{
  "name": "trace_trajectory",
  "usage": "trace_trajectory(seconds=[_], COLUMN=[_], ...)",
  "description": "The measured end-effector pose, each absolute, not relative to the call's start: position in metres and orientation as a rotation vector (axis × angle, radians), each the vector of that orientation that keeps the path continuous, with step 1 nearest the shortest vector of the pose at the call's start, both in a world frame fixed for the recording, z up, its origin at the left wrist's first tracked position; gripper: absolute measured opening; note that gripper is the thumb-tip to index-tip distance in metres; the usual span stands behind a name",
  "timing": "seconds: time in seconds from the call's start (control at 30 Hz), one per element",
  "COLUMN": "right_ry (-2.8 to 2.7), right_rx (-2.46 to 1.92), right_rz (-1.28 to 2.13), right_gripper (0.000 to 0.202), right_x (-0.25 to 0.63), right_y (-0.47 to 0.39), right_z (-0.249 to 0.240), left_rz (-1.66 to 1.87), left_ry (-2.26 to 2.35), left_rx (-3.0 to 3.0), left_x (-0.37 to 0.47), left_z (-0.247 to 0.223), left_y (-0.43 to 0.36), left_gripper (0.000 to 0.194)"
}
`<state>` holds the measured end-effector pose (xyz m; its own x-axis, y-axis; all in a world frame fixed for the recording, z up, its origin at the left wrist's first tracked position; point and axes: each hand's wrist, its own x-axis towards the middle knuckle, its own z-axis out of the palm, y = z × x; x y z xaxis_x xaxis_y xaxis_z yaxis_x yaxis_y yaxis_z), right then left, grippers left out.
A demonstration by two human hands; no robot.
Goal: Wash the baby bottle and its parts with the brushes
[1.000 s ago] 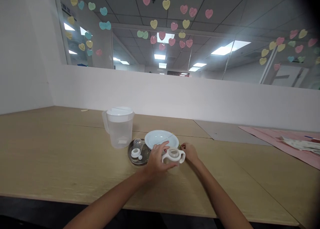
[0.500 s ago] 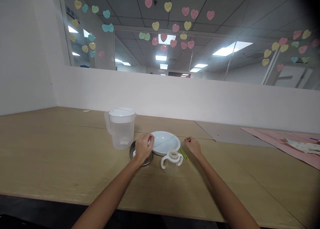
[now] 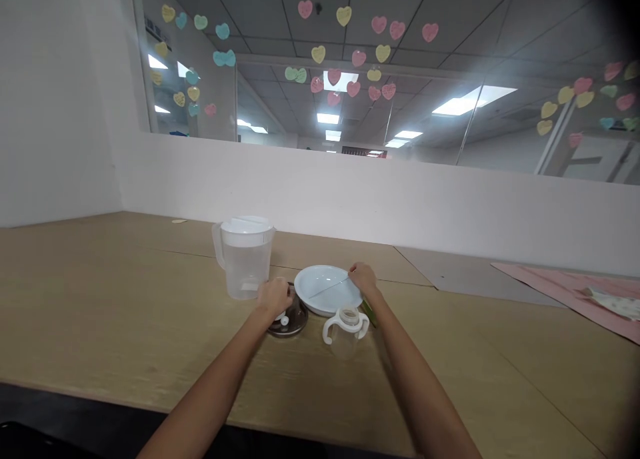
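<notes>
While the wooden table stretches across the view, a grey sheet lies over its far right part, with pink cloth alongside, both well off from the action. Nearer the middle stands the lidded pitcher, upright behind the left hand's work, its spout side towards the white plate. And the plate sits right in the centre, between the two hands! Just in front of it, towards the wearer, there's a clear bottle, upright, its mouth uncovered, a white two-handled collar around its neck. Left of the bottle, close against the plate, comes the dark round tray.

Over that tray goes the left hand, fingers curled down among the small parts; across at the plate's right rim, the right hand has its fingertips drawn together at the upper end of a thin rod that slants over the plate. At this size, whether either hand has a firm hold is more than I can tell. Two reaches at once, then, and a tight squeeze: lifting from the tray would call for care around pitcher and plate, while the bottle looks easy to knock from the right. Tucked beside the plate, under the right wrist, a green handle crowds that side too. Smallest of all, a little white piece shows in the tray, just below the left fingers.
</notes>
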<state>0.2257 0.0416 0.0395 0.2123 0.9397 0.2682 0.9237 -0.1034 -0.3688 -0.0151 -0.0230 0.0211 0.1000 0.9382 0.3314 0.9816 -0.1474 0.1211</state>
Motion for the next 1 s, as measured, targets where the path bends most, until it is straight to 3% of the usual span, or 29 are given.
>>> trace_trajectory(seconds=[0.1,0.37,0.67,0.83,1.0], right_ry=[-1.754,-1.790,-1.957,-2.372,-2.834], right_rx=[-2.026,-1.962,-1.824,-0.702,0.310], right_rz=[0.006,-0.091,0.022,0.340,0.461], right_gripper=[0.021,0.029,0.013,0.026,0.027], right_x=[0.224,0.225,0.205,0.173,0.154], right_y=[0.039,0.026,-0.012,-0.122,-0.225], right_z=[0.042,0.065,0.110,0.166,0.180], left_rz=[-0.481,-0.584,-0.798,-0.917,-1.023], left_ry=[-1.988,-2.171,-2.273,-2.283,-2.311], left_rx=[-2.230,-2.229,-2.269,-2.288,-2.242], left_x=[-0.014,-0.020,-0.021,-0.023,-0.024], left_z=[0.019,0.022,0.019,0.020,0.026], left_y=[-0.023,-0.018,-0.015,-0.014,-0.016], left_gripper=[0.015,0.022,0.031,0.030,0.029])
